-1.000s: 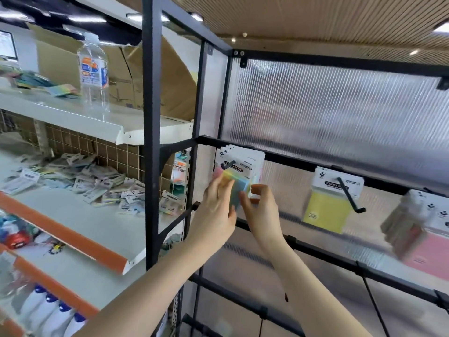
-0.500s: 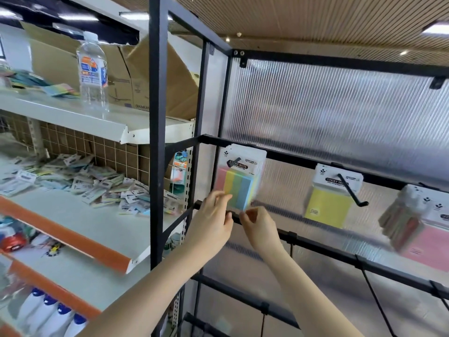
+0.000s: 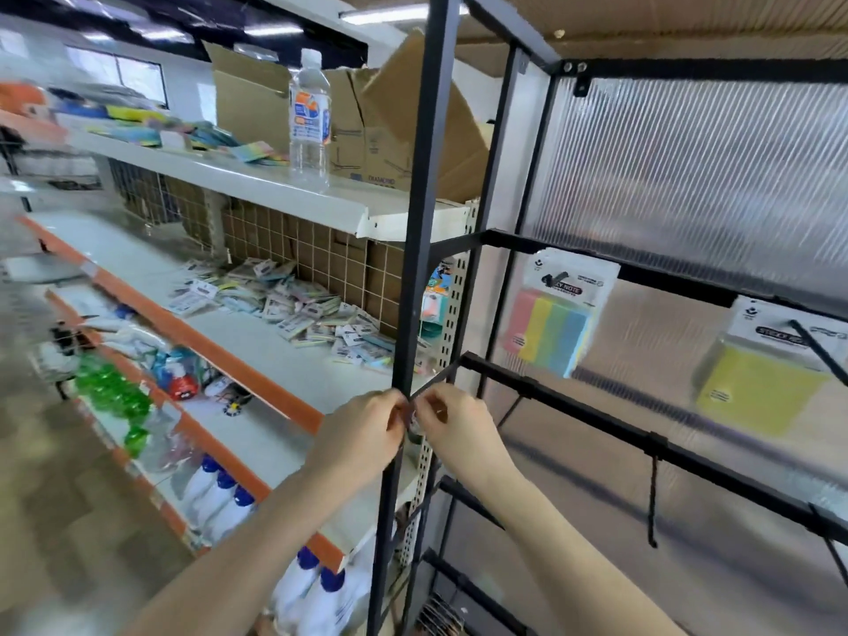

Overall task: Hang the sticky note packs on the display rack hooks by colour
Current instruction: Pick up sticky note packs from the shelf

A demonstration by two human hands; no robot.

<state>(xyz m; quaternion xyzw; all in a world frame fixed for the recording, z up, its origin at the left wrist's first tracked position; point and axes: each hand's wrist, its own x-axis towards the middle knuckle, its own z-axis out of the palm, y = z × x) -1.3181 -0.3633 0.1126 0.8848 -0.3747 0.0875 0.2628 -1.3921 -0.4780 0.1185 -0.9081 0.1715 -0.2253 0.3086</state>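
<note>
**A:** Left hand (image 3: 362,433) and right hand (image 3: 452,426) sit fingertip to fingertip at the front black upright (image 3: 415,268) of the display rack, just under the end of the lower crossbar (image 3: 596,420). Fingers on both are curled inward. We see no pack in either one. Whether they're pinching something small between them, we can't tell; that spot is blurred.

**B:** Where are the packs?

**A:** Multicolour sticky note pack (image 3: 557,314) hangs from the upper crossbar (image 3: 642,268), up and to the right of our hands, well apart from them. Stripes read pink, yellow, green, blue. White header card on top.

**B:** And further along?

**A:** Yellow sticky note pack (image 3: 761,383) hangs to the right on the same bar, with a black hook (image 3: 821,351) poking out through its header. Ribbed translucent panel (image 3: 688,167) backs the rack.

**B:** Supply side?

**A:** Left of the upright, on the white shelf (image 3: 257,342) with the orange edge, we have a loose pile of packs (image 3: 303,309) against a wire grid. Shelf above it holds a water bottle (image 3: 309,121), an open cardboard box (image 3: 367,130) behind it, and more coloured packs (image 3: 192,137) to the left, too blurred to sort by colour. Shelves below carry green bottles (image 3: 112,392) and white bottles with blue caps (image 3: 220,488).
</note>
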